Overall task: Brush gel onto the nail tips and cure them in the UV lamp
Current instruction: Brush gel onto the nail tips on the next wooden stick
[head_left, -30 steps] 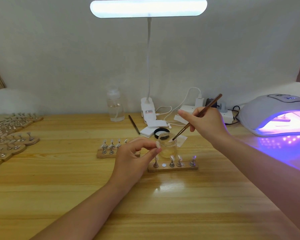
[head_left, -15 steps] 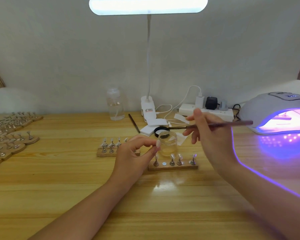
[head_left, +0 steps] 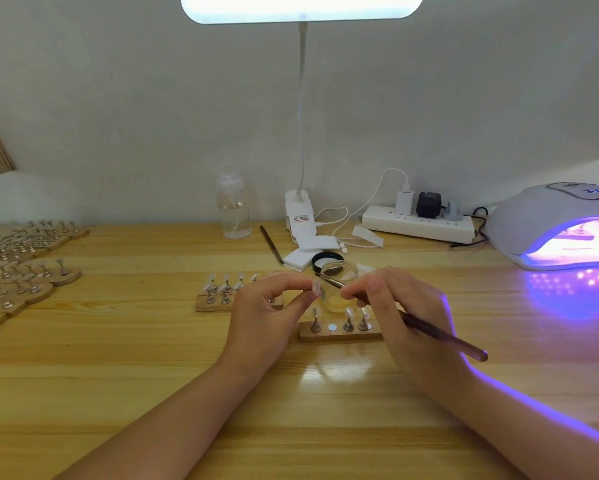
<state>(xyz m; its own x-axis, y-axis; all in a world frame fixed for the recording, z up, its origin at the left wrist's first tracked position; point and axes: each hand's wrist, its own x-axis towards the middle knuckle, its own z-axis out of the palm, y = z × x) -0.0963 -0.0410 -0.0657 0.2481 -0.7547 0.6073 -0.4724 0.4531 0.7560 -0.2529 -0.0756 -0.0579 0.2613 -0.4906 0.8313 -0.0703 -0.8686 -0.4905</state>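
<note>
Since half a second earlier, the right hand [head_left: 412, 317] had swung the brush [head_left: 405, 317] round: its handle, which had pointed toward the lamp, now trailed down to the right, and its bristle end had come in to the nail tip [head_left: 316, 288] held by the left hand [head_left: 266, 313].

The wooden table [head_left: 118, 375] carried everything. At the right edge sat the UV lamp [head_left: 547, 220], lit violet inside and casting purple light onto the wood. A white desk lamp [head_left: 301, 5] glowed overhead on its clip base, with a power strip [head_left: 419, 226] behind and a clear bottle [head_left: 233, 209] near the wall. Rows of wooden holders with nail tips [head_left: 24, 271] lay at the left.

Between the hands stood an open glass jar [head_left: 339, 289], its black lid [head_left: 327, 259] just behind. In front of the jar lay a wooden stand [head_left: 339, 332] bearing three tips on pegs and one bare magnet spot; a second stand [head_left: 215, 299] lay left, partly behind the left hand.

The left hand pinched the small nail tip between thumb and forefinger. The right hand's fingers gripped the brush near its ferrule.
</note>
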